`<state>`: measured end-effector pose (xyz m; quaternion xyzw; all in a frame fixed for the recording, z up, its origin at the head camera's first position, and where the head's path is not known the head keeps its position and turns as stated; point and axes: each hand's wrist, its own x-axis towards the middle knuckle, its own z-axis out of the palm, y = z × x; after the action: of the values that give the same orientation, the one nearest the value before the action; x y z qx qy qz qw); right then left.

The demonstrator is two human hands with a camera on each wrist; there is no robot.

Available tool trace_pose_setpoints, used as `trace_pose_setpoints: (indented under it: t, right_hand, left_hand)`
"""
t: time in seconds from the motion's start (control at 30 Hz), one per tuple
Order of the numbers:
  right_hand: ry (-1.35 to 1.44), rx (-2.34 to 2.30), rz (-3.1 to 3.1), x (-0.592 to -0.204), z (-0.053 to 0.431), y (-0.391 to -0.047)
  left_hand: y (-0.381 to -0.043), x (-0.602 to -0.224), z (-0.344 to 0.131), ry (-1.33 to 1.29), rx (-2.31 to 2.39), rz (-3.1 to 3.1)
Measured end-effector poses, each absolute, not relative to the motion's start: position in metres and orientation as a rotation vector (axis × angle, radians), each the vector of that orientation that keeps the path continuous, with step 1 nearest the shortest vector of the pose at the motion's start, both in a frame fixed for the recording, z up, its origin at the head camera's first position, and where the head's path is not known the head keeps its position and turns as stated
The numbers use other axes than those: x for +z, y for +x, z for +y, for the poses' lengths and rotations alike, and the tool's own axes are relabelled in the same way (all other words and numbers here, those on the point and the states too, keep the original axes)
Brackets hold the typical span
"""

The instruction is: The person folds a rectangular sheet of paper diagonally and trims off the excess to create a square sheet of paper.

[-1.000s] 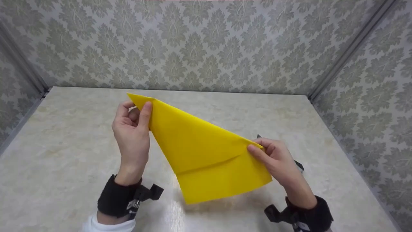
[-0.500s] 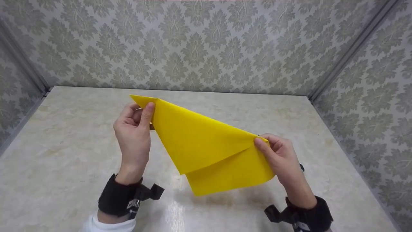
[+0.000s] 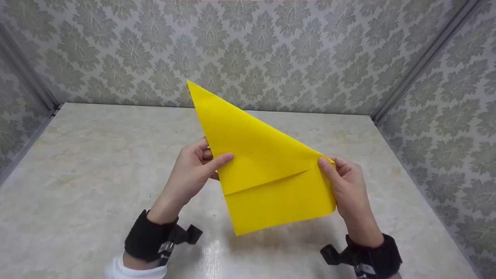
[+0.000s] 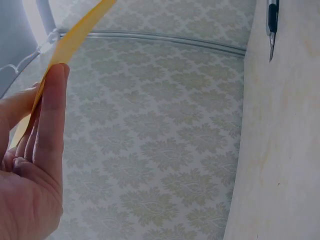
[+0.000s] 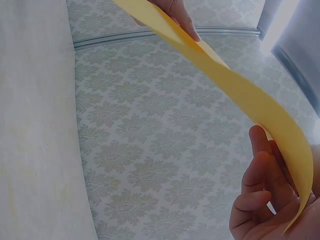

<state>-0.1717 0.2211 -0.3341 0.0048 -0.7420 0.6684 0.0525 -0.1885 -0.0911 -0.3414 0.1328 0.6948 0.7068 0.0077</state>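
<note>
A yellow sheet of paper (image 3: 267, 151) is held up above the table, folded over slantwise so that a sharp point rises at its upper left. The folded flap's lower edge runs across the sheet, with a single strip below it. My left hand (image 3: 190, 170) pinches the left edge, thumb in front and fingers behind. At the upper right corner, my right hand (image 3: 348, 186) pinches the paper between thumb and fingers. In the right wrist view the paper (image 5: 240, 90) looks bowed, and the fingers (image 5: 260, 165) lie behind it.
A pale marbled tabletop (image 3: 77, 174) lies beneath, with patterned wall panels (image 3: 240, 50) behind and at the sides. The left wrist view shows a craft knife (image 4: 272, 20) lying on the table. Both wrists wear black camera straps (image 3: 149, 236).
My left hand has slid from the upper left tip down to the middle of the left edge. The tip now stands higher, and the right hand has shifted slightly right and up.
</note>
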Motion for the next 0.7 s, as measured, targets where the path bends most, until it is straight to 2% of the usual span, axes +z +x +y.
trace_pose_setpoints:
  t: [0.7]
  right_hand:
    - [0.004,2.024,-2.304,-0.3341,0.2238,-0.1736]
  left_hand:
    - [-0.1874,-0.3403,-0.0899,0.393,2.224,2.231]
